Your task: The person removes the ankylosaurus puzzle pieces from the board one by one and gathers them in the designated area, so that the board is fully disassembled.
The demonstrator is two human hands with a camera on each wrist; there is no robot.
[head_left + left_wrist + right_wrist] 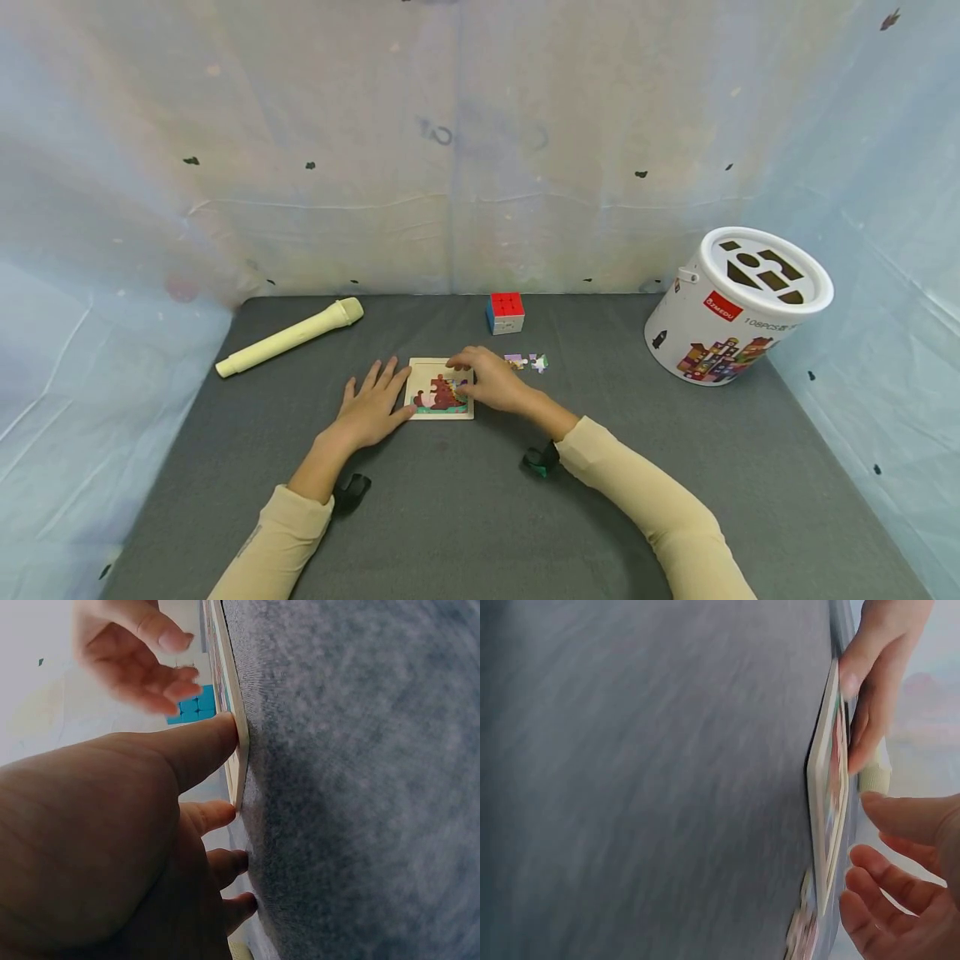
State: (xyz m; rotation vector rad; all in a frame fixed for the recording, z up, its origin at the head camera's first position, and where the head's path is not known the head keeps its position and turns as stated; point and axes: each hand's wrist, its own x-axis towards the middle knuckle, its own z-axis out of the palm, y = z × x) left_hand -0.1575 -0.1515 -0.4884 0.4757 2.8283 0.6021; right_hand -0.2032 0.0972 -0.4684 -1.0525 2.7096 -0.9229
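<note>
At the left, toward the far side of the gray counter [435,517], lies a pale yellow toy microphone [288,337], slanted with its head to the right and farther away. To its right and nearer is my left hand [371,414], fingers straight and spread, gripping nothing; my thumb presses the near left part of the wooden puzzle board [422,377], and my index fingertip touches its left edge.

The board lies flat in the middle, between my hands, with a brown animal picture [441,398] filling much of its frame and bare wood at the far left. Over the board's right side is my right hand [491,382], fingers loosely bent, thumb well apart from them; I see nothing between them.

Farther off sits a cube [506,314] with a red top and blue left side. Just nearer and slightly right of it, loose puzzle pieces [538,363] lie side by side on the counter. At the far right stands a white bucket [727,321], its lid cut with dark shapes.
</note>
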